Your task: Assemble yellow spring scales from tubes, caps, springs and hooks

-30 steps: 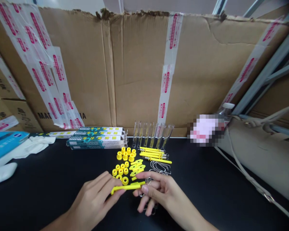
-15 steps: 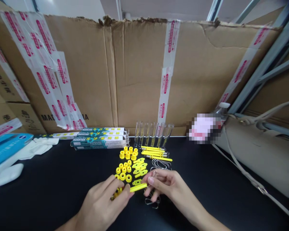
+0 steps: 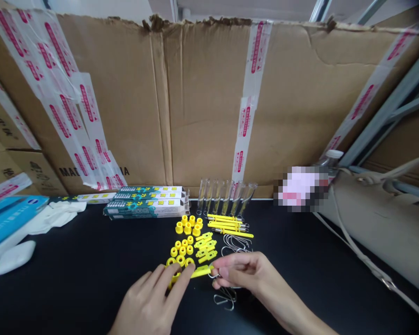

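My left hand [image 3: 152,294] grips a yellow plastic rod [image 3: 200,272] between thumb and fingers; its right end sticks out. At that end my right hand [image 3: 242,274] pinches a bent metal wire hook [image 3: 213,276]. The hook appears to touch the rod's tip, though the fingers partly hide the contact. More metal hooks [image 3: 225,300] lie below my right hand, and others [image 3: 234,243] lie behind it. Flat yellow tabs [image 3: 206,246] are just beyond the rod. Yellow ring-shaped caps [image 3: 180,260] sit past my left fingers, which partly cover some yellow pieces.
Yellow flanged caps [image 3: 187,227], assembled yellow rods with springs [image 3: 228,224] and upright clear tubes [image 3: 226,197] stand farther back. Printed boxes [image 3: 146,204] are stacked back left. A blue packet [image 3: 14,216] and white case [image 3: 15,257] lie left, a beige bag [image 3: 384,232] right.
The hook in my right hand has come to the rod's right end. My right hand has lowered slightly, and the view has tilted and shifted a little.
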`<state>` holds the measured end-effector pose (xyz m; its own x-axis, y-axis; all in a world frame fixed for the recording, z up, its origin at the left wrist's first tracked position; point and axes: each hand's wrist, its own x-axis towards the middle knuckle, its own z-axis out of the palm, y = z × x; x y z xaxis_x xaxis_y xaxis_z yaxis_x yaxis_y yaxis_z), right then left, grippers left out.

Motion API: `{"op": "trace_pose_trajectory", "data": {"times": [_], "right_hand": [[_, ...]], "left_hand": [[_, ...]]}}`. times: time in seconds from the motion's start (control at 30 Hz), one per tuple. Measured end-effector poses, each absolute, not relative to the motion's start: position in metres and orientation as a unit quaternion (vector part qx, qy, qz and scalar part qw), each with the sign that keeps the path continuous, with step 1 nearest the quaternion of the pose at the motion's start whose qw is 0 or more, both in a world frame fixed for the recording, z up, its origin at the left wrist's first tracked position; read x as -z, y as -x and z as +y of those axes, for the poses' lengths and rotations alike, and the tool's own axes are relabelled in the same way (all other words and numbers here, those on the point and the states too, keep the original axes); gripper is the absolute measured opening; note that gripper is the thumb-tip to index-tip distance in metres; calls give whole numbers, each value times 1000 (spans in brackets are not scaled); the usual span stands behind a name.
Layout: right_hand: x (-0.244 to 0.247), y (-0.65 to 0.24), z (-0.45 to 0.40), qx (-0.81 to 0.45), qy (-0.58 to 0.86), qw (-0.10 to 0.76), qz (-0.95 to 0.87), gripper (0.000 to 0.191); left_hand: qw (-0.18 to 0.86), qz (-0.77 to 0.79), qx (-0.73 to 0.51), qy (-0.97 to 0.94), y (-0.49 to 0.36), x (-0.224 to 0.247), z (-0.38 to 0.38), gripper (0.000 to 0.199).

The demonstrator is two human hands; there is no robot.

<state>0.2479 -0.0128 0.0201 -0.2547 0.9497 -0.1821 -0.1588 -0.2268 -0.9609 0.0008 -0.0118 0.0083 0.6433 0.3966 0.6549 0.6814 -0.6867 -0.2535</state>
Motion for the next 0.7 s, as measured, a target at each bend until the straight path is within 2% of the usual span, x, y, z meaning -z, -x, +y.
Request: {"op": "trace_pose_trajectory", "data": {"times": [0.2,0.33,0.57,0.7], "right_hand": [[-9,-241,-17,-589,470,445,-485,35],[-9,-237,-20,-606,456,445,-477,39],[1,-231,-14,-668,414,446,-428,49],[12,-216,-15,-688,388,450,-416,54]], "left_hand": [[278,-296,279,870,5,-13,-13,46],[265,-300,280,873,5,-13,-13,45],[165,-257,346,887,-6,-17,-12,43],[141,-263,347,889,-9,-9,-18,31]]}}
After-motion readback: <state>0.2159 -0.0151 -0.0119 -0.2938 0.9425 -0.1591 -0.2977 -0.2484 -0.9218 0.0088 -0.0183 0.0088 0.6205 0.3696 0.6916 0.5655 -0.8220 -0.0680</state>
